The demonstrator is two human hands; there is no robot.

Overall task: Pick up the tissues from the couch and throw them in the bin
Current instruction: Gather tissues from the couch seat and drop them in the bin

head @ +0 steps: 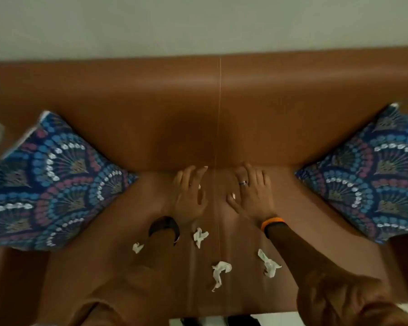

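Several crumpled white tissues lie on the brown couch seat (316, 231): one small tissue (137, 247) by my left forearm, one (200, 236) just behind my left hand, one (219, 272) near the seat's middle seam, one (269, 263) beside my right forearm. My left hand (190, 195) and my right hand (252, 194) are stretched out over the back of the seat, fingers spread, holding nothing. Both hover beyond the tissues, close to the backrest. No bin is in view.
Two blue patterned cushions lean in the couch corners, the left cushion (50, 182) and the right cushion (372, 175). The brown backrest (198, 102) stands against a pale wall. The seat's front edge runs along the bottom, with white floor below it.
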